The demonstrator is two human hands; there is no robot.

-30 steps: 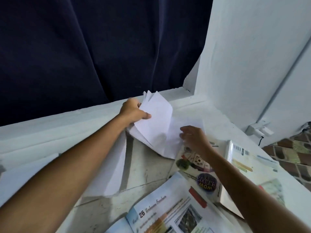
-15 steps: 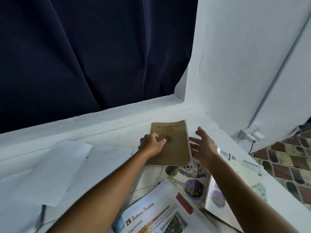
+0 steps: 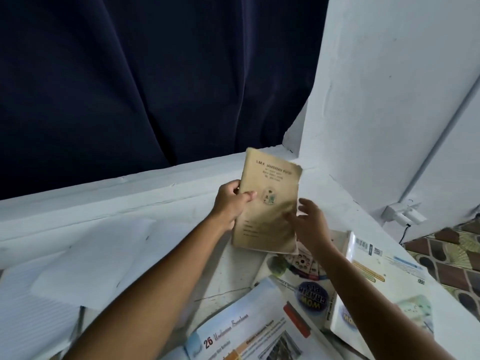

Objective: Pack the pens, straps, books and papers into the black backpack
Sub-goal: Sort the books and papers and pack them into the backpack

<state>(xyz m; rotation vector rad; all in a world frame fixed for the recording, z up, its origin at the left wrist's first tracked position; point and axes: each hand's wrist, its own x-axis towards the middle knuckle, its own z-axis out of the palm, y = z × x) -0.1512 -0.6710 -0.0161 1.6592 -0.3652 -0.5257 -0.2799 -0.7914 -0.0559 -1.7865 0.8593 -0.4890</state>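
L hand (image 3: 230, 205) grips the tan booklet (image 3: 268, 201) by its left edge, thumb curled over the front cover, booklet lifted off the white ledge (image 3: 145, 201) and tilted toward the camera. R hand (image 3: 309, 224) sits at the booklet's lower-right corner w/ fingers spread, loosely touching the edge, not clamped on it. White papers (image 3: 91, 261) lie loose on the ledge at left; open textbook (image 3: 249, 331) and colourful books (image 3: 376, 279) lie below/right of the hands; backpack not in shot.

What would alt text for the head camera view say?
A person's left hand grips a worn tan booklet lifted above a white ledge, the right hand touching its edge. Loose white papers and colourful books lie below.
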